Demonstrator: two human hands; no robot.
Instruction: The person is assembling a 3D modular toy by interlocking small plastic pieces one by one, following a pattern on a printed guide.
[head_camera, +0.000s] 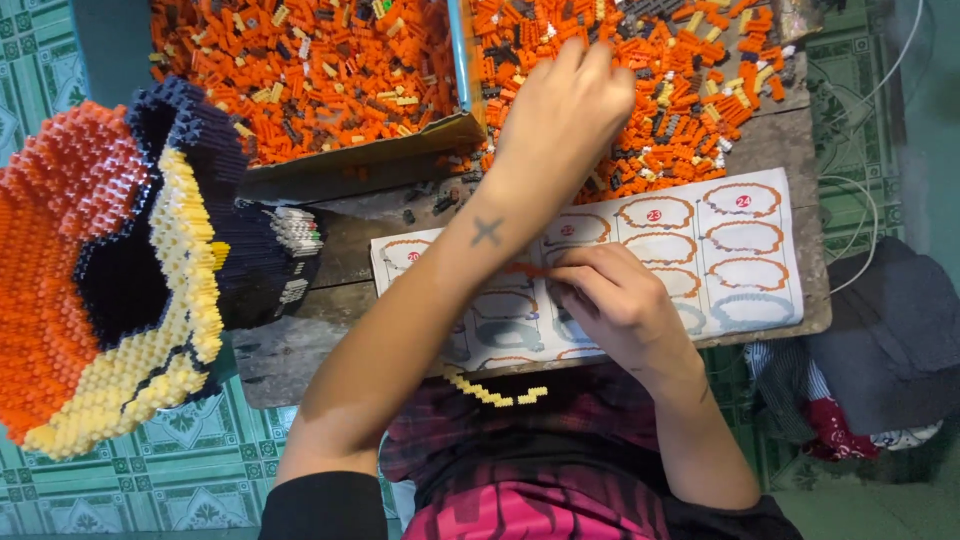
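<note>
- The left hand (560, 110) reaches far across the tabletop (290, 350), fingers curled down into the loose pile of bricks (690, 90); whether it has pinched one I cannot tell, since the fingertips are buried among the pieces.
- The right hand (615, 300) rests near the body on the instruction sheet (745, 250), fingers closed on a thin orange strip (522, 269) of joined bricks, which lies flat on the sheet under the left forearm.
- The bricks look tiny, hard and light; they should be slippery to pick singly, so a fingertip pinch on the two long sides seems the surest hold.
- The strip is probably fragile along its length and apt to snap at a joint; holding it low, close to the end being worked on, would likely spare it.
- A cardboard tray (360, 160) of more orange bricks sits far left.
- A big built model (110, 270) in orange, yellow and dark blue stands at the left edge.
- A short yellow chain (495, 392) hangs at the near edge.
</note>
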